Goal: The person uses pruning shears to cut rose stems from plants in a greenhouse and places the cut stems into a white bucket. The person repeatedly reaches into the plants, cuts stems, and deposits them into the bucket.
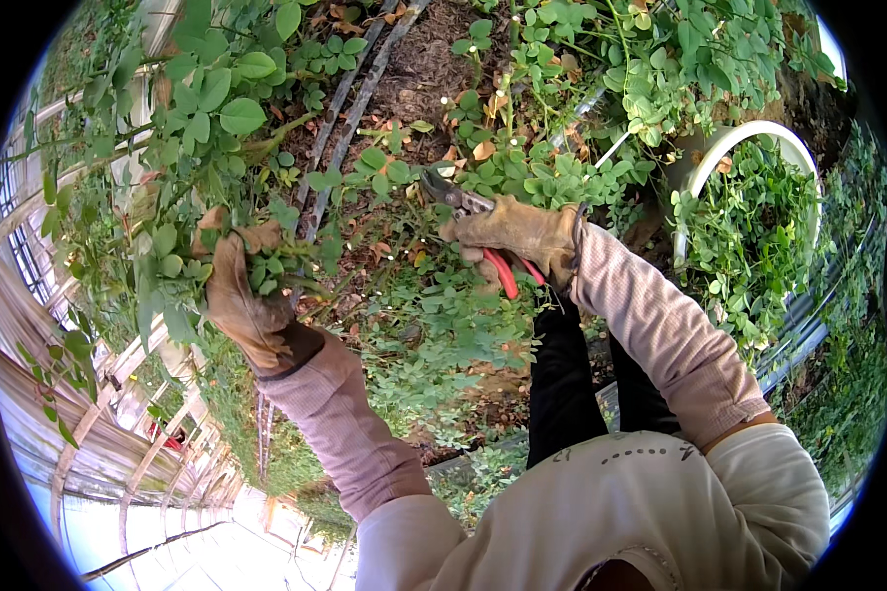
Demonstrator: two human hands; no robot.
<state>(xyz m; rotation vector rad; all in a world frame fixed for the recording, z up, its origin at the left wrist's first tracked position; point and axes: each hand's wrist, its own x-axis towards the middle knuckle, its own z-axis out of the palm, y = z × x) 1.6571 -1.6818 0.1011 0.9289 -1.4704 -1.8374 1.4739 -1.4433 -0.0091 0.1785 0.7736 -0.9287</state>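
A worn leather work glove covers my left hand (245, 292), whose fingers are closed around leafy green stems (270, 270) that look like rose shoots. Part of the grip is hidden by leaves. My right hand (525, 230), gloved too, holds bypass pruning shears (504, 272) with red handles. Their metal blades point away to the upper left, over low foliage; leaves partly cover the tip, so I cannot tell if it touches a stem. Several pale cut stem ends (514, 142) show among the plants beyond the shears.
To my right stands a white bucket (772, 129) filled with leafy cuttings (754, 229). Two dark irrigation hoses (351, 103) run along the mulched soil (425, 55). Dense rose bushes (240, 114) rise at the upper left. Greenhouse framing (81, 443) and plastic sheeting line the left side.
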